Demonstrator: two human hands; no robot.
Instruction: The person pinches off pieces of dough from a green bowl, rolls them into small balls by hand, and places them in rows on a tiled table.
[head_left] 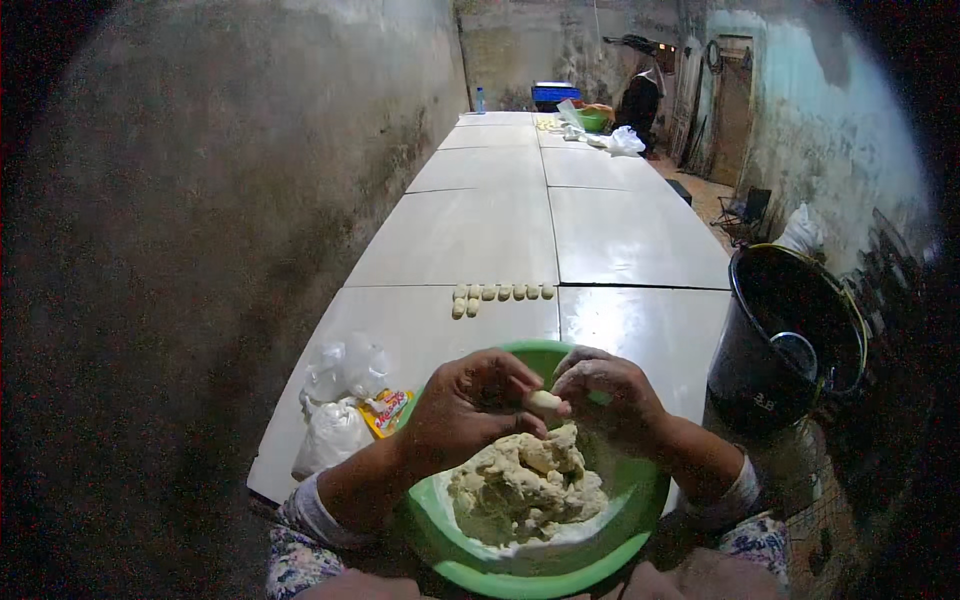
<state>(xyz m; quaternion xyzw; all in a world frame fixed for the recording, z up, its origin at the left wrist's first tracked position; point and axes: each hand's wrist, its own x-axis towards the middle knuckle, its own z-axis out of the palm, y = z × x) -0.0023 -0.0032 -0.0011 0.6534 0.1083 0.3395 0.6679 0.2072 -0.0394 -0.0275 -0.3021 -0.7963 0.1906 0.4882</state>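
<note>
Over a green basin (pixel 648 510), my left hand (pixel 478 402) pinches a small, pale, oval piece of dough (pixel 543 399) between thumb and fingers. My right hand (pixel 610 392), dusted with flour, curls in from the other side, its fingertips meeting at the same piece. Below them a lumpy mass of dough (pixel 525 485) lies in the basin, with loose white flour along the wall. Beyond the basin, several small shaped dough pieces (pixel 503 292) sit on the white tabletop (pixel 450 240), most in one row and a couple in front at its left end.
Left of the basin are plastic bags of white powder (pixel 335 440) and a yellow-red sachet (pixel 385 408). A black bucket (pixel 765 370) stands at the right table edge. Far off are a blue crate (pixel 556 95), a bottle (pixel 480 99), a green basin (pixel 594 121) and a person (pixel 640 105).
</note>
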